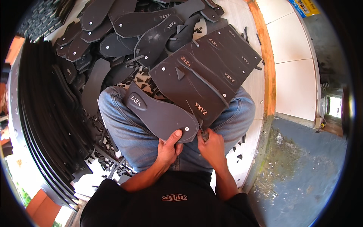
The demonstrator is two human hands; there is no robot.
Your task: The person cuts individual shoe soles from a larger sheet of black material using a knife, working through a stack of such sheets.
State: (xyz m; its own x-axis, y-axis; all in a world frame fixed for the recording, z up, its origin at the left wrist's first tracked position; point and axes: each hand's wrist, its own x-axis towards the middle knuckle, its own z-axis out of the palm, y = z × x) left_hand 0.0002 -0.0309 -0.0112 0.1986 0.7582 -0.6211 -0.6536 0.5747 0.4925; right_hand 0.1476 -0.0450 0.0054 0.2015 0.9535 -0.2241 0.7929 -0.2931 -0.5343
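Note:
A dark grey shoe sole (160,113) lies slanted over my lap, with a printed oval at its far end and a small white dot near its heel. My left hand (170,149) grips the heel end, thumb on top and fingers beneath. At the sole's right edge, my right hand (212,148) is closed round the handle of a knife (204,133). Its thin blade points away from me, beside the sole's edge. Beyond it, uncut dark sheets (227,49) marked with sole outlines rest across my right knee. A small triangular scrap (179,74) lies on them.
Loose dark soles (143,24) are heaped on the floor ahead. At left stands a long stack of dark sheets (49,109). Small offcuts (145,81) litter the pale floor around my legs. A wooden strip (267,64) edges the floor at right, beside a grey-blue concrete area (298,166).

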